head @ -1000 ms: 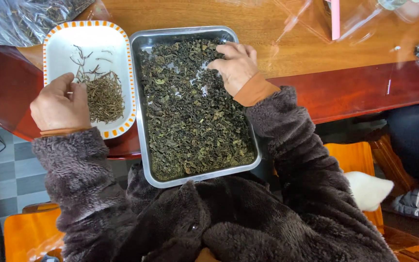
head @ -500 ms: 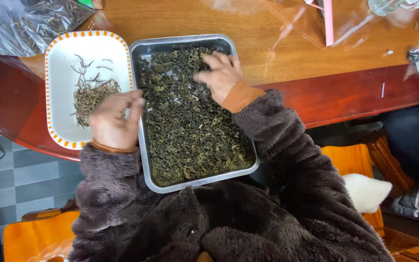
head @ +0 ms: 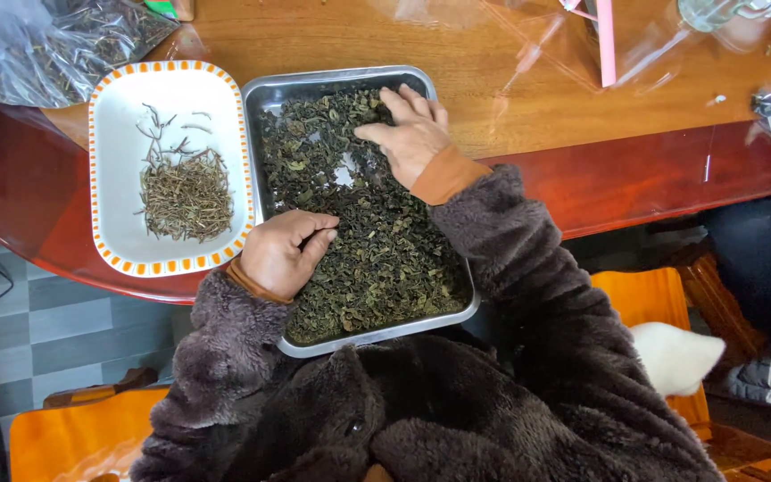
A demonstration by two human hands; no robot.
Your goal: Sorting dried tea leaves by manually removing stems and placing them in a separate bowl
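Our left hand (head: 283, 253) has swung back over the metal tray (head: 457, 312), fingers pinching a stem, while our right hand (head: 408, 134) spreads flat on the leaves (head: 385, 259) — pick lightly.

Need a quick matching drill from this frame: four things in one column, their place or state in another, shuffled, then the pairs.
Things:
1. left hand
2. right hand
3. pile of stems
4. clear plastic bag

Places or states:
A. lies in the white dish with the orange rim
B. on the table's far left corner
C. spread flat on the leaves, far end of the metal tray
D. pinching at the leaves, tray's near left side

Pairs: 1-D, 2-C, 3-A, 4-B
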